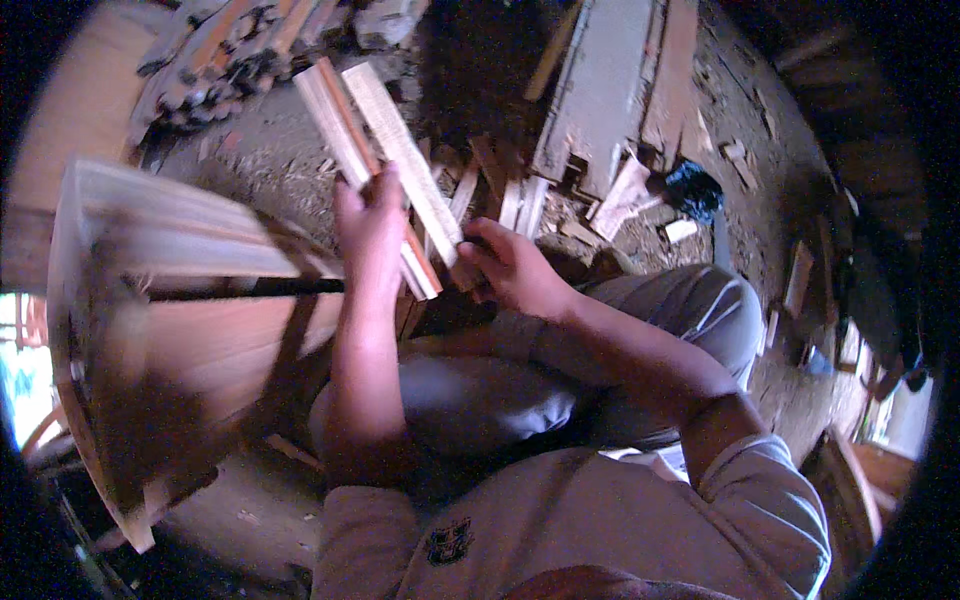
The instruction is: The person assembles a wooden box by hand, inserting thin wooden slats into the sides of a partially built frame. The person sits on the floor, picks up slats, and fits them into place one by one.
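Observation:
My left hand (370, 225) grips a pale, reddish-edged wooden strip (340, 125) near its lower end; the strip slants up and to the left. My right hand (515, 265) holds the lower end of a second pale wooden strip (400, 145) lying just right of the first, the two almost touching side by side. Both strips hover above my knees, which are in grey trousers (690, 310).
A large curved wooden frame piece (190, 290) stands at my left. A stack of wooden slats (225, 55) lies at upper left. A long grey plank (605, 85), scattered offcuts (625, 195) and sawdust cover the ground ahead. A dark blue object (695, 188) lies beside the offcuts.

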Action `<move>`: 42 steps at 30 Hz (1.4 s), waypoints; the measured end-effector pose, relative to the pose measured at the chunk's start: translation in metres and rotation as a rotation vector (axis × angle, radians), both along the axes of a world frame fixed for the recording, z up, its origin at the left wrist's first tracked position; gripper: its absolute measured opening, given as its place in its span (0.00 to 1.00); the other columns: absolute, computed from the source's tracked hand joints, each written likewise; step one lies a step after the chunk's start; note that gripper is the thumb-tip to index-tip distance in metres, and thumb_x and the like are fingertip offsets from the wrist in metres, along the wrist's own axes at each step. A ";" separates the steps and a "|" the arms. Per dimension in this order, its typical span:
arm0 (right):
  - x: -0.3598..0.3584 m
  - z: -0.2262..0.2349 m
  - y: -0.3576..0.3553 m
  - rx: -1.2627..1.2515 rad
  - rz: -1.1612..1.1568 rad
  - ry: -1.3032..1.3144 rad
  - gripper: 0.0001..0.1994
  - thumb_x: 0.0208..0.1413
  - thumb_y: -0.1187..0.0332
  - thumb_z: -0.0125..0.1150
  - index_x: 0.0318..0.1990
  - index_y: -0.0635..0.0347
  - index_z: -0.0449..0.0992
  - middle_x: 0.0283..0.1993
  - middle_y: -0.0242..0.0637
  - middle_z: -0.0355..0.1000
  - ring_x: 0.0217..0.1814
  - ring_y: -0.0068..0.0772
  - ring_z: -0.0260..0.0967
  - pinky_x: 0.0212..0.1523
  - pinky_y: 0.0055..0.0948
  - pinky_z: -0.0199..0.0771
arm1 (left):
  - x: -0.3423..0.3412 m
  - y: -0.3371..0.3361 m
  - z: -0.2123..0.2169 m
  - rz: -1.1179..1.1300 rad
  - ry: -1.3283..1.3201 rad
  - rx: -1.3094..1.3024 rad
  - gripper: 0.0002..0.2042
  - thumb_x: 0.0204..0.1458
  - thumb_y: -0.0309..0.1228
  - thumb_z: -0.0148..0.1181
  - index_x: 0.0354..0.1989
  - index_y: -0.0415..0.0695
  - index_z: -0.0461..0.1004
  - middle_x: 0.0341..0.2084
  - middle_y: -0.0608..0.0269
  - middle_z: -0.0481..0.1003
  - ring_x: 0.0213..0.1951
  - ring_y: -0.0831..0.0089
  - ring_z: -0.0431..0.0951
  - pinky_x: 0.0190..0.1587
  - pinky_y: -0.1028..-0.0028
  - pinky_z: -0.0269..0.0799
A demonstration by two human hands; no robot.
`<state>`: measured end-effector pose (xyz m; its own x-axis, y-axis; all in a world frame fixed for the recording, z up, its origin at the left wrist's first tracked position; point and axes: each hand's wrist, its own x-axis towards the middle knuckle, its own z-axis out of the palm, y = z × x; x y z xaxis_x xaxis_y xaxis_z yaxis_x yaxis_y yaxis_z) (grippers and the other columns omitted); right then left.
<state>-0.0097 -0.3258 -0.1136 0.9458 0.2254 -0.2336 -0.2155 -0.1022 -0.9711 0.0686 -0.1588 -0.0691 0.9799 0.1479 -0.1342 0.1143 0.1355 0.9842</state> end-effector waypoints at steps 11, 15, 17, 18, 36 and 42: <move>0.023 -0.102 -0.036 -0.876 -0.264 0.280 0.34 0.54 0.54 0.61 0.57 0.76 0.60 0.55 0.65 0.62 0.54 0.60 0.70 0.52 0.47 0.74 | 0.014 0.012 -0.010 0.101 0.184 -0.027 0.10 0.56 0.33 0.61 0.40 0.45 0.67 0.30 0.67 0.68 0.31 0.78 0.69 0.32 0.74 0.71; 0.041 -0.109 -0.049 -0.695 -0.532 0.594 0.28 0.54 0.57 0.58 0.54 0.74 0.64 0.56 0.62 0.69 0.58 0.57 0.70 0.55 0.48 0.72 | 0.012 0.006 -0.012 -0.008 0.174 -0.015 0.10 0.56 0.33 0.61 0.40 0.45 0.67 0.30 0.67 0.69 0.32 0.79 0.70 0.32 0.74 0.71; 0.040 -0.120 -0.051 -0.798 -0.441 0.501 0.25 0.54 0.58 0.58 0.51 0.72 0.68 0.51 0.60 0.73 0.54 0.55 0.74 0.50 0.48 0.75 | 0.010 -0.004 -0.006 -0.052 0.153 0.008 0.11 0.56 0.33 0.61 0.42 0.45 0.67 0.31 0.67 0.69 0.32 0.79 0.70 0.31 0.75 0.71; 0.040 -0.119 -0.050 -0.809 -0.384 0.450 0.23 0.54 0.59 0.58 0.50 0.71 0.69 0.49 0.59 0.75 0.52 0.54 0.75 0.48 0.47 0.77 | 0.007 -0.006 -0.004 -0.043 0.126 0.004 0.11 0.56 0.33 0.61 0.42 0.45 0.68 0.30 0.68 0.69 0.32 0.80 0.70 0.32 0.75 0.71; 0.050 -0.037 -0.019 0.864 -0.308 0.401 0.23 0.62 0.72 0.41 0.65 0.61 0.64 0.36 0.29 0.67 0.35 0.25 0.63 0.39 0.27 0.67 | 0.008 0.007 -0.005 -0.016 0.145 0.020 0.11 0.55 0.35 0.63 0.40 0.45 0.70 0.28 0.70 0.70 0.30 0.81 0.70 0.31 0.76 0.70; 0.044 -0.026 -0.025 0.967 -0.134 0.481 0.22 0.61 0.67 0.42 0.61 0.64 0.65 0.30 0.29 0.60 0.30 0.26 0.57 0.36 0.27 0.65 | 0.009 0.005 -0.009 -0.044 0.120 0.036 0.10 0.54 0.36 0.63 0.39 0.45 0.71 0.24 0.69 0.70 0.27 0.80 0.71 0.27 0.77 0.68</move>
